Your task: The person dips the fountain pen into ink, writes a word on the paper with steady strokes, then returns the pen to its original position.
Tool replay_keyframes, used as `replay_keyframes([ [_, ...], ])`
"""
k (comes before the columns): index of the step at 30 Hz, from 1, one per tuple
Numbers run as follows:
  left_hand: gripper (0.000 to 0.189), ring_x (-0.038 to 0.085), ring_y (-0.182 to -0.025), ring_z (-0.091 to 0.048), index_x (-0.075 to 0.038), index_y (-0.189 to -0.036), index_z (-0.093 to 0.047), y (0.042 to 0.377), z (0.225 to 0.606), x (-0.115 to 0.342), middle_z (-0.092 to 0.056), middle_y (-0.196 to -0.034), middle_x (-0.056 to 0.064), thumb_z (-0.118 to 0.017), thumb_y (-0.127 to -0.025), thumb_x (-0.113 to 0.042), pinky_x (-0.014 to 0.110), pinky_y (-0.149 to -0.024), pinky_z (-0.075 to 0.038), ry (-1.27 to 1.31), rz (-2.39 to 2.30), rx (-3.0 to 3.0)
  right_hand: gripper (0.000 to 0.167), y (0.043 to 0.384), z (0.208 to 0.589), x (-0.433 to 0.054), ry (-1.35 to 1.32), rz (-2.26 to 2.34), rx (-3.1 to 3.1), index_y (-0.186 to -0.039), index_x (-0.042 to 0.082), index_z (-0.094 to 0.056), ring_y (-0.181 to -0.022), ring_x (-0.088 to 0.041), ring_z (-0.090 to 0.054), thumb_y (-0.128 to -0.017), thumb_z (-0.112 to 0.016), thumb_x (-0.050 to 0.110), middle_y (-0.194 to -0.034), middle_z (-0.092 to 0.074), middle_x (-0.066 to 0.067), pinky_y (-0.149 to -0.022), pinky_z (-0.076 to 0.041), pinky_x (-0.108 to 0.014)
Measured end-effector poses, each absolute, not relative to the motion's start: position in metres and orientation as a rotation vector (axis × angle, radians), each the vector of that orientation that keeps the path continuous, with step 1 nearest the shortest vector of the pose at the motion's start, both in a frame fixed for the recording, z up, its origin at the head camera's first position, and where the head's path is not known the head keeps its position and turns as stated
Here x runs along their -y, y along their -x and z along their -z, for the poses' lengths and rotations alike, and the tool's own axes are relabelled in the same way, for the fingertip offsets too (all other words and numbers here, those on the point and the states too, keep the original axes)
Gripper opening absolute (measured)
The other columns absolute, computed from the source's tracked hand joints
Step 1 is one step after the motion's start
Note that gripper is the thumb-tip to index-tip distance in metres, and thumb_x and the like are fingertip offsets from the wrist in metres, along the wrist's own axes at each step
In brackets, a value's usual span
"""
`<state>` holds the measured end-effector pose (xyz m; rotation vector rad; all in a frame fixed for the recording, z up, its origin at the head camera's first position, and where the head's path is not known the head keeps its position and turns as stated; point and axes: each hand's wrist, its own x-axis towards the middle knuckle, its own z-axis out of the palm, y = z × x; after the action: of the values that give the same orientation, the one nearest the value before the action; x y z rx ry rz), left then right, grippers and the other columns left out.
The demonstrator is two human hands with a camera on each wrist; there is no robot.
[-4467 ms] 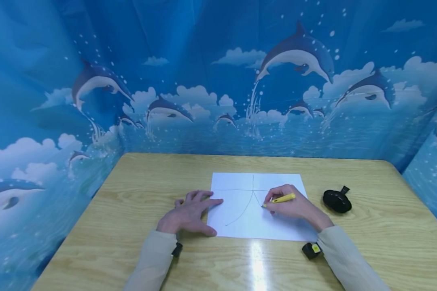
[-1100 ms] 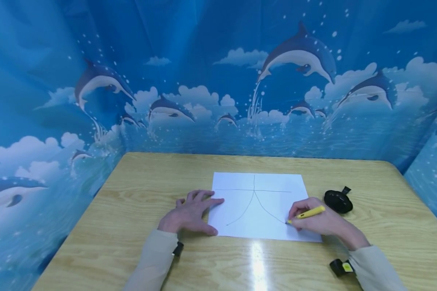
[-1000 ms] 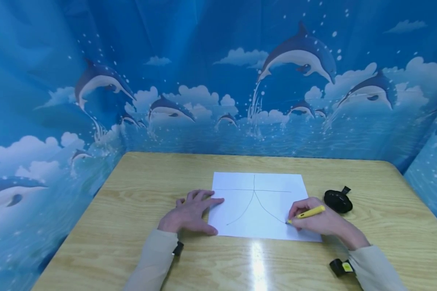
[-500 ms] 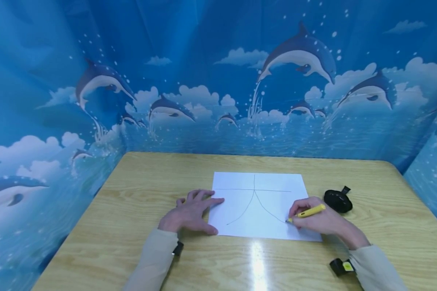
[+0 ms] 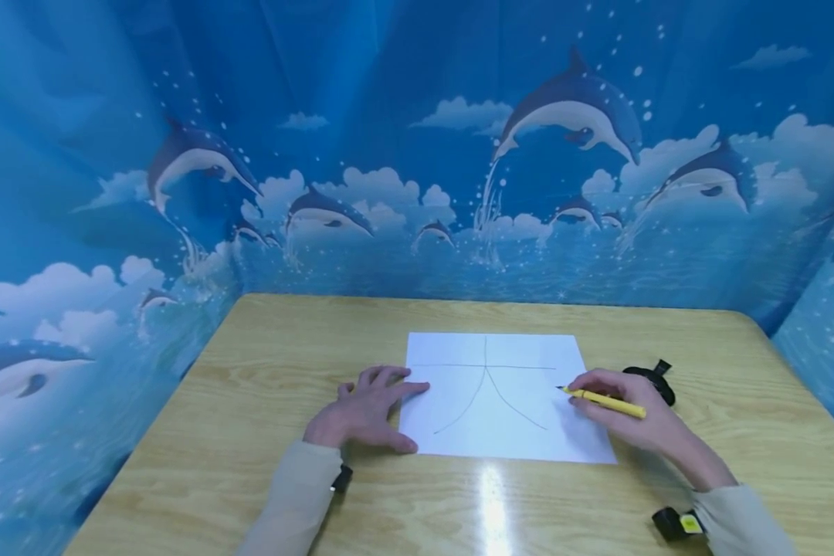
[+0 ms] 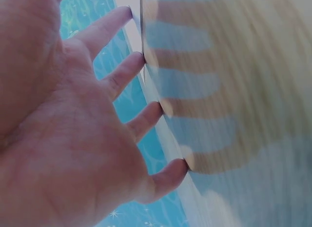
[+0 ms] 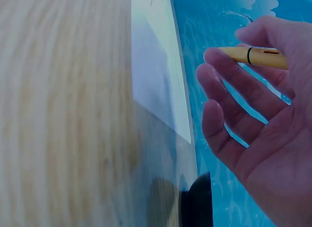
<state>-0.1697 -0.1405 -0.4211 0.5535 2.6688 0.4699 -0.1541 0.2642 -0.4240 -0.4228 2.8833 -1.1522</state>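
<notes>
A white sheet of paper (image 5: 459,432) lies on the table, bearing thin dark pen strokes: a horizontal line, a vertical line above it and two curves spreading downward. My left hand (image 5: 361,413) rests at the sheet's left edge with fingers spread; the left wrist view shows fingertips (image 6: 170,173) touching the surface. Between thumb and fingers, my right hand (image 5: 632,413) pinches a yellow pen (image 5: 615,404), its dark tip pointing left over the paper's right part. In the right wrist view the pen (image 7: 265,56) and hand are raised above the surface.
A black rounded object (image 5: 656,378) with a small tab sits right of the paper, partly covered by the right hand. The wood-grain table (image 5: 285,332) meets a blue dolphin-print backdrop (image 5: 389,255) behind and at the sides. Each wrist carries a small black device.
My right hand drew the right-hand curve down to the lower right, paused at its end, then lifted the pen off and moved up and right. The left hand stayed put.
</notes>
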Motion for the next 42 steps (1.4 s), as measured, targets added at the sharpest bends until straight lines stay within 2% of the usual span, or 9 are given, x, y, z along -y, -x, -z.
replay_keyframes([
  [9,0.089,0.04,-0.154,-0.019,-0.04,-0.154,-0.044,0.169,0.422,0.139,-0.029,-0.166,-0.002,-0.083,-0.076,-0.057,0.075,-0.11,-0.025,-0.544,-0.49,-2.666,0.019,0.144,0.428,-0.274,0.499,1.317,-2.827,-0.116,0.013,-0.073,-0.087,-0.003,-0.07,-0.097,-0.069,0.011,-0.105,-0.079,-0.005,-0.072,-0.056,-0.021],
  [13,0.089,0.04,-0.154,-0.019,-0.041,-0.154,-0.044,0.169,0.423,0.14,-0.029,-0.167,-0.003,-0.083,-0.076,-0.057,0.075,-0.111,-0.025,-0.541,-0.484,-2.665,0.02,0.14,0.427,-0.279,0.386,1.309,-2.872,-0.118,0.014,-0.072,-0.084,-0.004,-0.071,-0.099,-0.069,0.017,-0.1,-0.079,-0.004,-0.071,-0.056,-0.021],
  [18,0.089,0.041,-0.154,-0.018,-0.041,-0.155,-0.042,0.17,0.424,0.142,-0.028,-0.167,-0.003,-0.081,-0.077,-0.059,0.073,-0.11,-0.026,-0.55,-0.5,-2.648,0.014,0.136,0.429,-0.283,0.279,1.274,-3.018,-0.11,0.017,-0.073,-0.082,0.002,-0.065,-0.097,-0.071,0.022,-0.092,-0.076,0.003,-0.071,-0.049,-0.016],
  [20,0.089,0.041,-0.154,-0.018,-0.041,-0.155,-0.042,0.17,0.424,0.143,-0.027,-0.168,-0.003,-0.08,-0.077,-0.059,0.073,-0.109,-0.027,-0.555,-0.504,-2.644,0.015,0.134,0.429,-0.284,0.277,1.28,-3.045,-0.111,0.015,-0.073,-0.086,0.008,-0.062,-0.097,-0.072,0.022,-0.099,-0.076,-0.001,-0.072,-0.049,-0.012],
  [24,0.089,0.041,-0.154,-0.019,-0.041,-0.155,-0.042,0.17,0.425,0.143,-0.027,-0.167,-0.003,-0.08,-0.077,-0.06,0.072,-0.109,-0.028,-0.558,-0.498,-2.651,0.028,0.133,0.429,-0.286,0.281,1.291,-3.033,-0.125,0.012,-0.071,-0.092,0.016,-0.06,-0.099,-0.069,0.021,-0.115,-0.076,-0.007,-0.074,-0.05,-0.008],
  [27,0.089,0.04,-0.154,-0.019,-0.041,-0.155,-0.042,0.17,0.425,0.142,-0.027,-0.167,-0.003,-0.081,-0.077,-0.06,0.072,-0.109,-0.028,-0.556,-0.489,-2.657,0.033,0.131,0.429,-0.289,0.27,1.309,-3.021,-0.131,0.011,-0.069,-0.082,0.008,-0.063,-0.099,-0.068,0.018,-0.116,-0.074,0.009,-0.065,-0.052,-0.015],
  [31,0.089,0.04,-0.155,-0.018,-0.042,-0.155,-0.041,0.17,0.426,0.142,-0.027,-0.168,-0.004,-0.081,-0.077,-0.06,0.073,-0.11,-0.027,-0.549,-0.487,-2.658,0.03,0.128,0.431,-0.294,0.259,1.299,-3.08,-0.126,0.012,-0.073,-0.068,-0.005,-0.061,-0.096,-0.071,0.011,-0.106,-0.064,0.031,-0.057,-0.048,-0.022],
  [38,0.089,0.039,-0.155,-0.018,-0.043,-0.155,-0.041,0.17,0.425,0.142,-0.027,-0.168,-0.004,-0.081,-0.077,-0.06,0.073,-0.111,-0.025,-0.541,-0.479,-2.66,0.031,0.126,0.434,-0.303,0.256,1.309,-3.148,-0.122,0.01,-0.074,-0.077,0.008,-0.063,-0.091,-0.076,0.008,-0.097,-0.071,0.021,-0.062,-0.051,-0.014],
  [42,0.088,0.038,-0.155,-0.017,-0.043,-0.155,-0.042,0.171,0.425,0.142,-0.027,-0.167,-0.004,-0.081,-0.077,-0.06,0.073,-0.111,-0.025,-0.536,-0.482,-2.658,0.032,0.125,0.434,-0.31,0.258,1.323,-3.151,-0.122,0.008,-0.072,-0.078,0.009,-0.064,-0.09,-0.076,0.005,-0.097,-0.069,0.024,-0.063,-0.052,-0.013],
])
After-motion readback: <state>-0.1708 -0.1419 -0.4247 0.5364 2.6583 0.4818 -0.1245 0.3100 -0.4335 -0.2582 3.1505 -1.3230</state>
